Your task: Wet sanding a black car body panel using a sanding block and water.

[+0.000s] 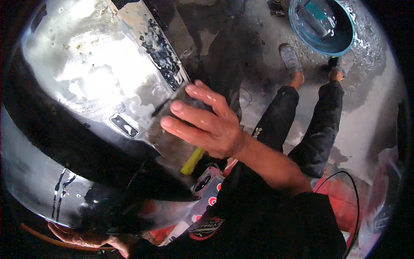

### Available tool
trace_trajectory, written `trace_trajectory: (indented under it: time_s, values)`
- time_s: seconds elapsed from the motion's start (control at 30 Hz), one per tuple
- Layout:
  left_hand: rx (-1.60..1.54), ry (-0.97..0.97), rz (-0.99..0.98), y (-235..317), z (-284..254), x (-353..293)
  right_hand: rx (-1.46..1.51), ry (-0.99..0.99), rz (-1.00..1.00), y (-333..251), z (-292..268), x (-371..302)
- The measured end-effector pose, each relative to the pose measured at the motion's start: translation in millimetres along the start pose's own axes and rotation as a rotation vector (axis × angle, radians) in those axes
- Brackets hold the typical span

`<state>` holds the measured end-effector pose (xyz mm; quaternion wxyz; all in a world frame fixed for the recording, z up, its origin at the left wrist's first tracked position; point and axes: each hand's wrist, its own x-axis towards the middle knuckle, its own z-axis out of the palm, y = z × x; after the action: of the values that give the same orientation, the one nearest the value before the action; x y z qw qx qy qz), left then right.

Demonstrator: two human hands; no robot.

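My right hand (211, 125) reaches in from the right, fingers bent over a grey-brown flat piece that looks like sandpaper (166, 144). It presses this piece against a bare, glaring grey panel (108, 69) that looks like car bodywork. A yellow strip (192, 161), blurred, shows beneath the palm. Whitish specks dot the fingers. A black-and-cream mottled strip (161, 58) runs along the panel's edge, ending by my fingertips. At the lower left, my left hand (79, 237) rests with fingers extended along the rim of a glossy dark curved panel (30, 168).
A blue-green basin (295, 26) holding water and a green item (315, 11) stands on the wet floor at upper right. My shod feet (291, 58) are near it. A black cable (355, 198) curves at the right, beside clear plastic (381, 198). A patterned box (209, 190) sits below the right hand.
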<state>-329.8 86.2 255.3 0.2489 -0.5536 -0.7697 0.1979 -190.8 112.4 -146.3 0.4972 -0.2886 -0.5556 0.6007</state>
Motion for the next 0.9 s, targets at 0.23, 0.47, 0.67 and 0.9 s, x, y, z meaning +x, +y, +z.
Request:
trace_trajectory:
  time_s: [0.23,0.47,0.67,0.9]
  values:
    - [0.001,0.006,-0.050,27,14,7,0.012,-0.003,-0.024,3,1,-4]
    - [-0.037,0.021,-0.175,34,13,7,0.036,-0.048,0.017,-1,-2,1]
    - [-0.096,0.074,-0.185,43,24,8,-0.029,-0.003,-0.029,12,3,8]
    - [-0.041,0.045,-0.186,36,13,13,-0.016,0.044,-0.036,17,8,16]
